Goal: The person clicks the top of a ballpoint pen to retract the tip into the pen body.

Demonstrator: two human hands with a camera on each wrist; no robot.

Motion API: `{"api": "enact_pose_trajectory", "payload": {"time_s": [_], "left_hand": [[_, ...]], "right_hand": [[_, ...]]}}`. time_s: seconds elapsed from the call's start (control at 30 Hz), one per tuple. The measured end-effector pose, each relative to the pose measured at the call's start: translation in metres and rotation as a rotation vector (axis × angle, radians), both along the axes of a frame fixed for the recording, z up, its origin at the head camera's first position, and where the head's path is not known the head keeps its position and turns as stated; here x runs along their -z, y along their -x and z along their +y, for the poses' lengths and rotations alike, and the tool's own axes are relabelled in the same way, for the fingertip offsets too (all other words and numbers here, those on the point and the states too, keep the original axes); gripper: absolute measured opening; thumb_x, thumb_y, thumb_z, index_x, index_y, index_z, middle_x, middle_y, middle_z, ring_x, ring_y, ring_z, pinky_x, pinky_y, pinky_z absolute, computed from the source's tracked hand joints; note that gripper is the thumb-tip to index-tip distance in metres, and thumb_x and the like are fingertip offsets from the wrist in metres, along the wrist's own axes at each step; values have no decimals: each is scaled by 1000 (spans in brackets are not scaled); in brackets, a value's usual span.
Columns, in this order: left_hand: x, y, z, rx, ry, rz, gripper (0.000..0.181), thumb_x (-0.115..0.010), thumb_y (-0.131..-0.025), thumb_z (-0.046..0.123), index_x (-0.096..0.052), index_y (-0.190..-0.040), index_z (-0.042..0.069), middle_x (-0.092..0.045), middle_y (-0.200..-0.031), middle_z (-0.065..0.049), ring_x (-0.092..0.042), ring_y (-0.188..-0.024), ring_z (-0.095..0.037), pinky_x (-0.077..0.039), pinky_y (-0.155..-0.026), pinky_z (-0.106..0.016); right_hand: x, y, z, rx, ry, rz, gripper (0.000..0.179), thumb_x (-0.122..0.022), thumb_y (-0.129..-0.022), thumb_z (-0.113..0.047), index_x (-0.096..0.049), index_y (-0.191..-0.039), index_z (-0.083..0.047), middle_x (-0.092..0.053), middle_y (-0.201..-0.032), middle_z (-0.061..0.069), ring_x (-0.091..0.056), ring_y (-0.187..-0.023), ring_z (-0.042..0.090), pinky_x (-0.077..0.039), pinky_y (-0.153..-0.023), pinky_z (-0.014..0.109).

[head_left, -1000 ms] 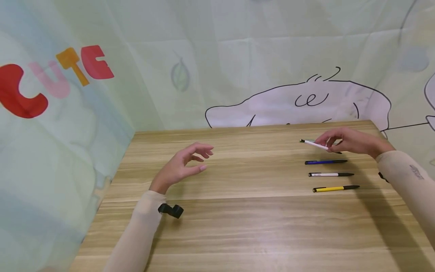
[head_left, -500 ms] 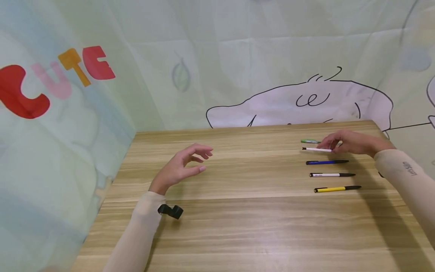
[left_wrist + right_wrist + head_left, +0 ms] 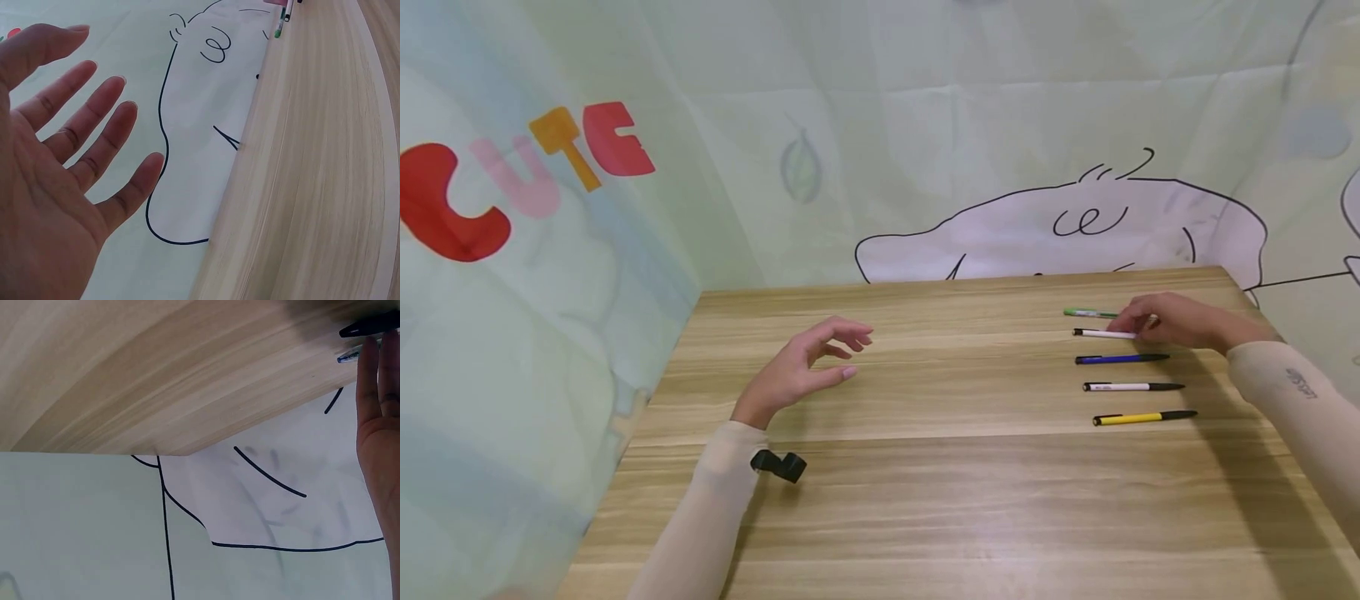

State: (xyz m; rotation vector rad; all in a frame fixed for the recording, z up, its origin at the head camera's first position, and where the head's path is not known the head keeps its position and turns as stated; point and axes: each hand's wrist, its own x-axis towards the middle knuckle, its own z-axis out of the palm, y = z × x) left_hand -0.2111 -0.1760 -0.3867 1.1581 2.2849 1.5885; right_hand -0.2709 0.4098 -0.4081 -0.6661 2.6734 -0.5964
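My right hand [image 3: 1176, 321] pinches a white pen [image 3: 1092, 333] with a black end, low at the table's far right. The fingers hide the pen's right part; in the right wrist view its black tip [image 3: 369, 326] sticks out past them. Just behind it lies a green pen [image 3: 1086, 313], partly covered by the hand. In front, roughly parallel, are a blue pen [image 3: 1116, 359], a second white pen [image 3: 1122, 387] with a black grip, and a yellow pen [image 3: 1135, 418]. My left hand [image 3: 797, 367] hovers over the left half with loosely bent fingers, holding nothing.
The wooden table [image 3: 925, 500] ends at the back against a cloth backdrop [image 3: 820, 125] with cartoon drawings and coloured letters. A black wrist mount [image 3: 781, 465] sits on the left sleeve.
The white pen in my right hand has come down and toward me, turning from slanted to nearly level beside the green pen. My left hand stays put.
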Motion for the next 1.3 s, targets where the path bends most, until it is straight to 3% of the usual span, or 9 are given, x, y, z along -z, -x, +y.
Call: {"api": "enact_pose_trajectory", "payload": {"time_s": [0.17,0.33,0.53,0.73,0.97,1.3], "left_hand": [[2,1,1,-3,2,-4,51,-68,-94,1,-57,-140,18,-61,-133,-9,-55,-122,-35,-49,-103,-53],[2,0,1,-6,6,-3,49,-70,-94,6,-57,-140,21,-61,-133,-7,-56,-122,-35,-50,-102,-51],[4,2,2,0,-3,-4,54,-68,-92,-3,-57,-140,20,-59,-133,-19,-55,-121,-37,-49,-102,-53],[5,2,2,7,-6,-12,52,-67,-93,-2,-57,-140,19,-61,-132,-13,-55,-121,-36,-49,-102,-56],[5,2,3,4,5,-15,51,-67,-94,0,-57,-140,18,-59,-132,-20,-57,-121,-28,-49,-102,-53],[5,3,5,-10,16,-31,49,-68,-94,3,-57,-140,17,-62,-129,-11,-55,-120,-39,-49,-104,-52]], "right_hand": [[-2,-7,-1,40,41,31,28,-68,-95,-2,-75,-119,-15,-69,-115,2,-64,-108,24,-58,-93,46],[-3,-14,-2,42,92,71,27,-70,-94,-3,-74,-118,-14,-71,-118,3,-66,-105,19,-60,-89,36],[0,-24,-4,28,188,48,32,-78,-89,-10,-73,-120,-17,-72,-113,-2,-66,-100,11,-57,-85,23],[9,-32,-5,17,258,21,37,-82,-85,-17,-73,-121,-16,-73,-114,1,-66,-98,13,-54,-83,21],[16,-35,-5,3,259,-6,33,-80,-87,-15,-73,-119,-16,-72,-119,4,-67,-101,7,-55,-85,18],[20,-32,-5,-16,172,26,26,-77,-88,-4,-75,-109,-19,-73,-107,-3,-65,-92,6,-57,-81,22]]}}
